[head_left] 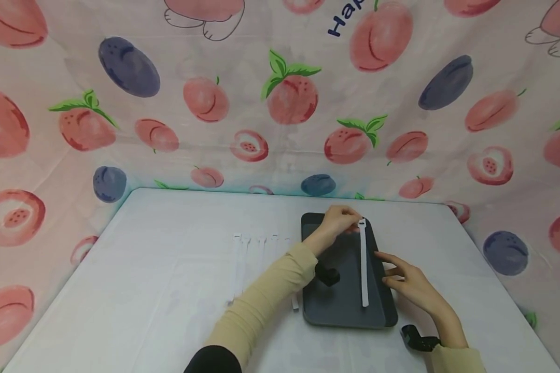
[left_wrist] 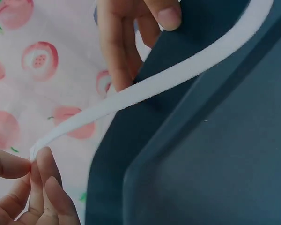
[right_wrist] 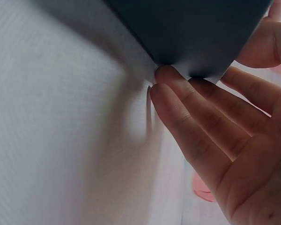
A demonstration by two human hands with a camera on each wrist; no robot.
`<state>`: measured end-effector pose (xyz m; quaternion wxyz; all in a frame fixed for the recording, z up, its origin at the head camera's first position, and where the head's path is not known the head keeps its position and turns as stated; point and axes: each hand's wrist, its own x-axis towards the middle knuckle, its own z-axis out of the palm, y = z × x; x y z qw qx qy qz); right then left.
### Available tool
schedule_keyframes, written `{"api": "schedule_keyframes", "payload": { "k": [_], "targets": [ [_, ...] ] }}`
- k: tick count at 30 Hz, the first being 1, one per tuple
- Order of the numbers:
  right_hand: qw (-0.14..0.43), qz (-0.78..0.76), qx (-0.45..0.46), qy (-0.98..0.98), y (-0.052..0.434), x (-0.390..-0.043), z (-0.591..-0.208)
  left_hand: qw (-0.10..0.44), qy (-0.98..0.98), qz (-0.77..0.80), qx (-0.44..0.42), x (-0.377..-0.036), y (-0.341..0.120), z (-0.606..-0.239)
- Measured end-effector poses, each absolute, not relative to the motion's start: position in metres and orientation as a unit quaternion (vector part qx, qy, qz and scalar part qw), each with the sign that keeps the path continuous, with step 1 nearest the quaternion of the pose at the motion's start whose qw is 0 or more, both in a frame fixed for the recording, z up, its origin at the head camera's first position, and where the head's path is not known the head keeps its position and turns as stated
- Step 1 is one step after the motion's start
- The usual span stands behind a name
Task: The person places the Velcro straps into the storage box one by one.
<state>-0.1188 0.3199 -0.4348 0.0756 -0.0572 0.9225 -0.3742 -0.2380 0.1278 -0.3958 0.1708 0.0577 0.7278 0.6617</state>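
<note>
right hand: the right hand (head_left: 408, 282) lies at the right edge of the dark grey, flat, round-cornered plastic tray (head_left: 340, 300); its fingers (right_wrist: 187, 117) are nearly straight and spread a little, the tips touching the tray's rim where it meets the white tabletop (head_left: 135, 290). It grips nothing.
tray: just left of the right fingertips, flat on the tabletop, with its long side running away from the person.
strip: a long, narrow white strap (head_left: 364, 264) lies lengthwise on the tray, just left of the right hand's fingers; its far end is between the left hand's fingertips.
left hand: the left hand (head_left: 338, 223) reaches over the tray's far end, thumb and forefinger (left_wrist: 37, 164) pinched on the tip of the strap, the other fingers curled beside them.
spare strips: several more pale straps (head_left: 249, 259) lie side by side on the tabletop, well to the left of both hands.
backdrop: a pink cloth printed with peaches and plums (head_left: 280, 93) hangs beyond the fingers, round the table.
</note>
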Motion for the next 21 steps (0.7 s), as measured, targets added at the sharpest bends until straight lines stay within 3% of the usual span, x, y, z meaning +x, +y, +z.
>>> {"api": "schedule_keyframes", "payload": {
  "k": [21],
  "targets": [
    [0.073, -0.383, -0.060, 0.919, 0.322, -0.120, -0.435, 0.162, 0.725, 0.669, -0.022, -0.240, 0.149, -0.437]
  ]
}}
